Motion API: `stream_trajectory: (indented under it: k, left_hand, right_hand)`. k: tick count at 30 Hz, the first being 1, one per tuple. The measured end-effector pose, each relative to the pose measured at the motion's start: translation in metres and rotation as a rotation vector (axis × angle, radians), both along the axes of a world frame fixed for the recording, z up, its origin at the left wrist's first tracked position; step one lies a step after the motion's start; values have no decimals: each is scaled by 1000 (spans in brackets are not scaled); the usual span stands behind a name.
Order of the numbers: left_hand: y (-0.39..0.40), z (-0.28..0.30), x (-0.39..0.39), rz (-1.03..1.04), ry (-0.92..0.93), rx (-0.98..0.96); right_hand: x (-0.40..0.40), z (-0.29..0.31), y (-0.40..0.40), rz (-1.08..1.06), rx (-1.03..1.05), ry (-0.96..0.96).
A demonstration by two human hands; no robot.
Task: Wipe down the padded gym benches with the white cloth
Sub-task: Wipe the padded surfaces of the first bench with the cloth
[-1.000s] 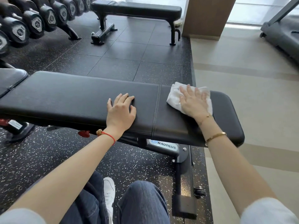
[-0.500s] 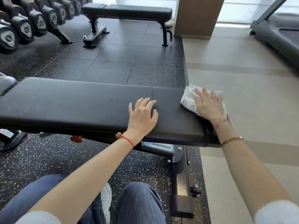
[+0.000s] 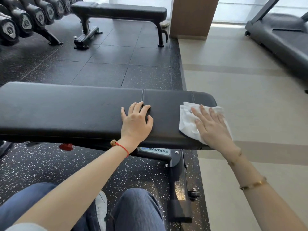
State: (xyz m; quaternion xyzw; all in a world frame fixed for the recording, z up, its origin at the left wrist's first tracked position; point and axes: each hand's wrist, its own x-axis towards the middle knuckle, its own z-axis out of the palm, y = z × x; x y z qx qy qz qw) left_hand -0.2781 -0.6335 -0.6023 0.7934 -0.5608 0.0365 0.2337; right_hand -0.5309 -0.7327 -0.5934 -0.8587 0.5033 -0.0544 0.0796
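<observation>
two padded gym benches, one (image 3: 71, 110) under the hands and one (image 3: 120, 11) well beyond; one white cloth (image 3: 188, 124); two hands, left (image 3: 135, 121) and right (image 3: 212, 127); one treadmill (image 3: 283, 37); one row of dumbbells (image 3: 25, 19).

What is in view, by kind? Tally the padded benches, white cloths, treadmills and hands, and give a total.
Padded benches: 2, the near bench and the far bench
White cloths: 1, the white cloth on the near bench
Treadmills: 1, the treadmill
Hands: 2, the left hand flat on the pad, the right hand pressing the cloth
Total: 6
</observation>
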Motion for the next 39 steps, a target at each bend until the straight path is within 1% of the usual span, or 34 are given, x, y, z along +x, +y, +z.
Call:
stream_trajectory:
  k: [4,7,9,12,15,17,19,21,23,25,27,29,32,34,36,39]
  left_hand:
    - [-1,0,-1,3,2,-1]
    - [1,0,0,-2,19,-2]
    - [2,2,3,-23,44,0]
    - [5,4,13,-65,89,-3]
    - [15,6,32,-76,45,-24]
    - [25,7,52,-40,-6,-28]
    - [34,8,76,17,-24,-41]
    - [44,9,98,84,-25,-52]
    - [51,9,119,137,-34,-50]
    - [57,9,138,178,-40,-40]
    - [61,8,156,222,-41,-38]
    - [63,5,167,260,-19,-47]
    - [62,0,173,281,18,-46]
    - [61,-2,173,277,17,-41]
    - [61,-3,173,277,17,-52]
    - [60,-4,173,298,13,-66]
  right_hand:
    - [33,10,-52,-81,46,-10]
    - [69,17,-65,-95,78,21]
    - [83,19,-50,-34,64,46]
    - [78,13,-6,151,10,47]
    - [58,8,23,260,-19,6]
    - [57,10,12,227,-9,20]
    - [69,14,-12,117,-13,51]
    - [96,20,-33,25,-8,66]
    - [135,25,-40,22,33,56]
    - [177,25,-24,104,30,70]
    - [209,22,7,253,-43,89]
    - [217,15,38,396,-41,70]
    - [200,7,48,491,16,8]
    - [192,7,31,471,-2,9]
    - [197,9,5,372,-22,30]
    - [237,19,-25,220,44,34]
